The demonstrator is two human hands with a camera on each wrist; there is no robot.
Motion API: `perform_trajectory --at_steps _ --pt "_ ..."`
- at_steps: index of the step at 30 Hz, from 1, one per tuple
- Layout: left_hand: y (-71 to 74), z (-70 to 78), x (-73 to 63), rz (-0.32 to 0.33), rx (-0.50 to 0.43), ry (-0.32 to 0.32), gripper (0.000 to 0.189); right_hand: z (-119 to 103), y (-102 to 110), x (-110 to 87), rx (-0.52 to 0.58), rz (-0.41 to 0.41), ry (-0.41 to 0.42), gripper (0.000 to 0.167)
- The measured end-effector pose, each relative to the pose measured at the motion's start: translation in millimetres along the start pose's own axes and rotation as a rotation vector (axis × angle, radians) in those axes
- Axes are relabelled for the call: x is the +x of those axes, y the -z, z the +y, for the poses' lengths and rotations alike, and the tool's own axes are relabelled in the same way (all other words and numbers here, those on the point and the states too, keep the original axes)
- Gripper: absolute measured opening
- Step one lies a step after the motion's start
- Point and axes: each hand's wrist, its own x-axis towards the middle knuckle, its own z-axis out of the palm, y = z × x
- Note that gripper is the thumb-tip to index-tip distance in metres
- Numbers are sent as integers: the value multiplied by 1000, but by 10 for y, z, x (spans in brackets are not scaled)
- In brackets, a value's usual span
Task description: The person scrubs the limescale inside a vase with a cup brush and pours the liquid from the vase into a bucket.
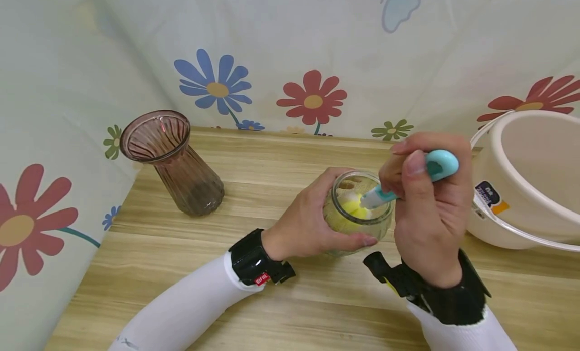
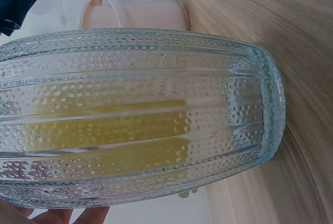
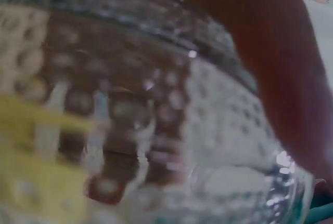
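My left hand [image 1: 308, 220] grips a clear glass jar [image 2: 130, 73] from its left side, thumb on the near side and fingers passing behind. Dimpled glass with smooth ribs shows close up in the left wrist view. In my right hand [image 1: 430, 205] is a sponge cleaning brush, held by its teal and white handle [image 1: 443, 164]. The handle slants down through the jar's mouth. Its yellow sponge head [image 1: 355, 207] is inside the jar, seen through the glass. The right wrist view is blurred, with the jar wall [image 3: 223, 109] filling most of it.
A ribbed, purplish-brown glass vase [image 1: 190, 185] stands on the wooden table [image 1: 317, 300] at the left. To the right is a cream bucket [image 1: 507, 180] with a label and a pale handle. Flower-patterned cloth [image 1: 267, 33] hangs behind and at the left.
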Motion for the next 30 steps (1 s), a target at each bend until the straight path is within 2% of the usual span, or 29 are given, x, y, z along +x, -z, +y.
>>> perform_trajectory --at_steps 5,10,16,19,23,27,30 --pt "-1 5 9 -12 -17 -1 87 3 21 -12 -155 -89 -108 21" --pt "-5 7 23 -23 -14 1 86 -15 42 27 -302 -202 -202 31" --pt "-6 3 31 -17 1 -4 86 -77 52 61 -400 -307 -262 32" --pt "-6 -1 22 -5 11 -4 86 -99 45 63 -402 -330 -266 32" --pt "-6 -7 14 -2 -1 -17 85 -124 44 61 -352 -333 -284 29" --pt "-1 -6 8 -5 -15 -27 85 -130 52 49 -278 -308 -314 23" --pt "4 -2 3 -5 -14 -23 87 -121 72 31 -170 -274 -316 24"
